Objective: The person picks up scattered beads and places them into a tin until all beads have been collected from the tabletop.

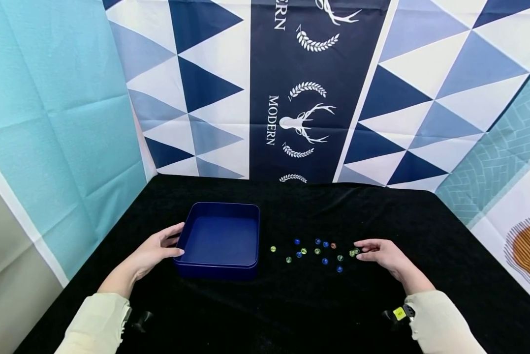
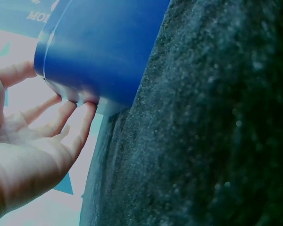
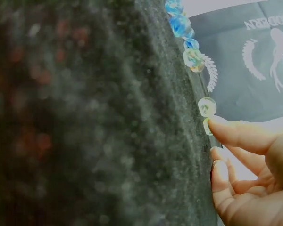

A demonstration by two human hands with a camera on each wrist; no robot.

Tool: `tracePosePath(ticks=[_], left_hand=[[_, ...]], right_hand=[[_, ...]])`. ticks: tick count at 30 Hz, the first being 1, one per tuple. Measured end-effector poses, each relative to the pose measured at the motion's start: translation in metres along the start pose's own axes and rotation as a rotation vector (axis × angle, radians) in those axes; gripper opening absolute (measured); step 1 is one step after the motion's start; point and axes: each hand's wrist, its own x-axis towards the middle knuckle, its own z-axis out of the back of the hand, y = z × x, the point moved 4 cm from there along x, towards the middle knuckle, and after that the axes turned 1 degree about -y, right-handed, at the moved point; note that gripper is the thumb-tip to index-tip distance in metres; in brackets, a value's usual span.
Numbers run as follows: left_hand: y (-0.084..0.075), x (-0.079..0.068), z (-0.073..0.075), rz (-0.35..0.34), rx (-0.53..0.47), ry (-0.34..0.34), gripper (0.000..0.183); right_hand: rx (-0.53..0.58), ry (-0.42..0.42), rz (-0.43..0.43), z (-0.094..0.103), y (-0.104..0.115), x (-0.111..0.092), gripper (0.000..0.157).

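Note:
A dark blue square box (image 1: 220, 241) without a lid stands on the black cloth, left of centre. My left hand (image 1: 160, 248) touches its left outer wall, fingertips against the side and thumb close to the rim; the left wrist view shows these fingertips on the blue wall (image 2: 99, 52). Right of the box lie several glass marbles, among them a yellow-green marble (image 1: 273, 249) and a blue marble (image 1: 339, 269). My right hand (image 1: 382, 254) is at the right end of the group, thumb and forefinger parted beside a green marble (image 1: 357, 250), which the thumb partly covers in the right wrist view.
Black cloth (image 1: 265, 314) covers the table. Patterned fabric (image 1: 211, 88) hangs behind it, and a light blue cloth (image 1: 70, 108) hangs at the left. Between the box and my right hand the marbles lie loosely scattered, with a reddish marble (image 1: 333, 246) near the back.

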Motion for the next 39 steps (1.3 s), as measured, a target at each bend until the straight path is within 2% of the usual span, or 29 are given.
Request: tracePosePath(ticks=[10,19,28,33,37,39], left_hand=[[0.001,-0.001,-0.001,-0.005,0.0,-0.003,0.076],[0.002,-0.002,-0.001,0.004,0.004,-0.003,0.076],[0.002,0.0,-0.001,0.007,-0.001,-0.001,0.075],[0.002,-0.001,-0.001,0.012,-0.001,0.0,0.075],[0.001,-0.001,-0.001,0.015,-0.003,-0.001,0.075],[0.001,-0.002,-0.001,0.014,-0.006,-0.002,0.075]], right_hand=[[-0.104,-0.015,0.011,-0.003,0.004,0.004,0.033],[-0.095,-0.044,-0.012,0.0,0.001,0.006,0.03],[0.201,-0.035,-0.076,0.001,-0.008,0.008,0.034],[0.378,-0.025,-0.115,0.001,-0.009,0.007,0.024],[0.508,-0.039,-0.161,0.001,-0.008,0.006,0.01],[0.547,-0.057,-0.185,0.001,-0.007,0.006,0.01]])
